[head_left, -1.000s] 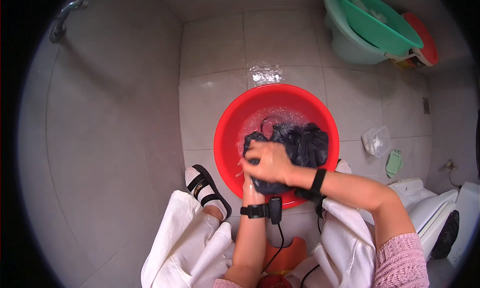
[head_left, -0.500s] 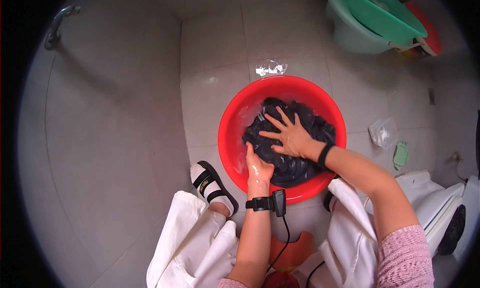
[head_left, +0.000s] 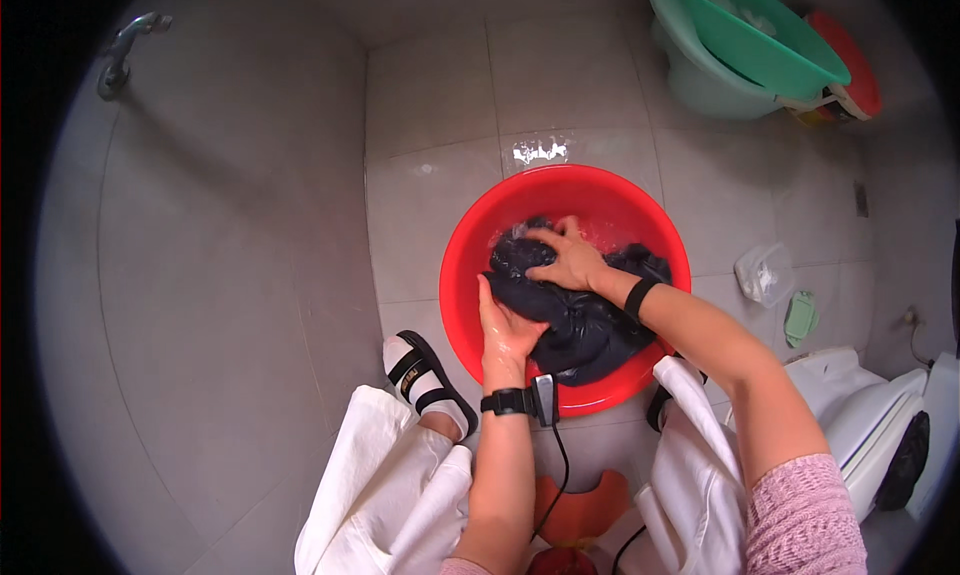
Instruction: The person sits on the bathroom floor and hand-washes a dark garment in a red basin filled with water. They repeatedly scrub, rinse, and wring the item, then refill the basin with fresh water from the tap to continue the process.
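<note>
A red basin [head_left: 462, 225] stands on the floor in front of me, with a wet, dark navy garment [head_left: 585, 330] bunched inside. My left hand [head_left: 508, 330] cups the garment's near left side, its palm turned partly up and some fingers hidden under the cloth. Farther in, my right hand [head_left: 575, 262] presses down with bent fingers and grips a fold of the same garment. Water and suds show around the cloth at the back of the basin.
A wall with a metal tap [head_left: 120, 60] rises on the left. Green basins [head_left: 790, 45] are stacked at the back right. On the right lie a clear plastic container [head_left: 764, 273] and a green soap dish [head_left: 801, 318], near a white toilet [head_left: 870, 415]. An orange stool [head_left: 585, 510] is beneath me.
My right hand's spread fingers have curled into the cloth. The garment has bunched toward the near side, baring more of the basin's far inside. My left hand has shifted slightly left.
</note>
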A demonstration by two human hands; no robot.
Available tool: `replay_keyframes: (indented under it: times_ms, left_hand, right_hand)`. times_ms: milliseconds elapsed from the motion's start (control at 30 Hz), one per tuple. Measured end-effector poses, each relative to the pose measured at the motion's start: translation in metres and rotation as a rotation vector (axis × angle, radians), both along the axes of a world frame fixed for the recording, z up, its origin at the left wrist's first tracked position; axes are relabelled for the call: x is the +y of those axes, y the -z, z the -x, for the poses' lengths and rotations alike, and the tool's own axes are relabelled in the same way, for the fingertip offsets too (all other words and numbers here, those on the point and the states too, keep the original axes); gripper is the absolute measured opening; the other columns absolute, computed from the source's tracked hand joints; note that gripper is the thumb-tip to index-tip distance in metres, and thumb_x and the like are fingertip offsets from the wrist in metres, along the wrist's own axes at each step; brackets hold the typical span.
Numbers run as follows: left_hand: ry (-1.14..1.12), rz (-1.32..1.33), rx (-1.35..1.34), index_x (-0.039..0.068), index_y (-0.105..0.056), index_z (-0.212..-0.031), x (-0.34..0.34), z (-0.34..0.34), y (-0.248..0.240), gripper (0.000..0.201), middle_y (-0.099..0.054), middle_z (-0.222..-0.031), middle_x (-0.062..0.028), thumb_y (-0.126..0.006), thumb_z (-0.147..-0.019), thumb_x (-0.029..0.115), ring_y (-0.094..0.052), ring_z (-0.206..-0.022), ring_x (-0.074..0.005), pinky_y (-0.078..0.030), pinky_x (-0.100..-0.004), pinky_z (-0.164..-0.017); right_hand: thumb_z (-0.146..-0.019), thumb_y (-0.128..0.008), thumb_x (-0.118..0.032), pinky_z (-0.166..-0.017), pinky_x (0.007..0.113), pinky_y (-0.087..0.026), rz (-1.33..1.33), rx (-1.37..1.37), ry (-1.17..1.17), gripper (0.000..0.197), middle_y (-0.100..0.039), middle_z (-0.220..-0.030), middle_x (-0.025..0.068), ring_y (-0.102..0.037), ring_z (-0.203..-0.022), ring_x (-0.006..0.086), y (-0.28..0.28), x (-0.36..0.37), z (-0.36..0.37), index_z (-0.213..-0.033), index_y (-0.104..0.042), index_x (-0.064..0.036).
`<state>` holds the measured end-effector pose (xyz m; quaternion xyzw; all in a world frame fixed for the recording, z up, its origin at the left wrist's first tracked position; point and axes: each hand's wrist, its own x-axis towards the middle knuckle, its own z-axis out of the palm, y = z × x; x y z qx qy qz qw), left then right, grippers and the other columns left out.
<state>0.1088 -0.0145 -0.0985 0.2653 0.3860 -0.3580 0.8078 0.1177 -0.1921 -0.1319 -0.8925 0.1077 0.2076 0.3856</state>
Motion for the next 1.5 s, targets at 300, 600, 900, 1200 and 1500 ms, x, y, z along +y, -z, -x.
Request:
replay_keyframes:
  times_ms: [300,600,900,1200,1500]
  left_hand:
    - [-0.101,-0.002,-0.369,0.009,-0.067,-0.108,0.033,0.026,0.042,0.025,-0.069,-0.101,-0.0059,-0.052,-0.101,0.027,-0.068,-0.092,-0.0211,-0.056,-0.0352,-0.082]
    - [-0.112,-0.053,-0.312,0.002,-0.061,-0.122,-0.017,0.03,0.007,0.031,-0.066,-0.113,-0.0105,-0.051,-0.105,0.026,-0.065,-0.103,-0.0215,-0.055,-0.0372,-0.09]
    - [-0.042,-0.075,-0.019,0.007,-0.063,-0.124,-0.037,0.047,-0.001,0.041,-0.07,-0.117,-0.0102,-0.056,-0.102,0.041,-0.07,-0.1,-0.0255,-0.059,-0.0408,-0.087]
    - [-0.064,0.124,-0.207,0.007,-0.063,-0.121,-0.003,0.052,0.021,0.039,-0.07,-0.112,-0.0094,-0.061,-0.099,0.04,-0.069,-0.101,-0.0252,-0.057,-0.0387,-0.091]
    - [-0.215,-0.029,-0.128,0.006,-0.057,-0.136,-0.014,0.035,-0.022,0.049,-0.062,-0.137,-0.0126,-0.05,-0.104,0.043,-0.058,-0.127,-0.0325,-0.043,-0.0511,-0.112]
  right_hand:
    - [-0.073,-0.074,-0.036,-0.075,0.043,-0.054,-0.201,-0.306,-0.176,0.03,-0.059,-0.102,0.0092,-0.067,-0.084,0.0319,-0.111,0.064,0.035,-0.081,-0.074,-0.0073]
    - [-0.076,-0.072,-0.037,-0.077,0.042,-0.054,-0.161,-0.283,0.156,0.034,-0.063,-0.094,0.0109,-0.067,-0.087,0.0337,-0.102,0.046,0.025,-0.077,-0.075,-0.0027]
    - [-0.074,-0.071,-0.031,-0.072,0.043,-0.054,-0.054,-0.287,0.38,0.026,-0.067,-0.09,0.0107,-0.067,-0.079,0.0337,-0.067,0.025,0.016,-0.075,-0.076,-0.0062]
    - [-0.071,-0.067,-0.032,-0.074,0.042,-0.055,-0.179,-0.483,0.144,0.023,-0.064,-0.091,0.0074,-0.067,-0.081,0.031,-0.09,0.058,0.028,-0.067,-0.075,-0.0106]
    - [-0.09,-0.063,-0.052,-0.102,0.06,-0.043,0.323,-0.47,-0.03,0.051,-0.044,-0.15,0.009,-0.046,-0.133,0.0372,-0.056,-0.013,0.013,-0.133,-0.065,-0.0256]
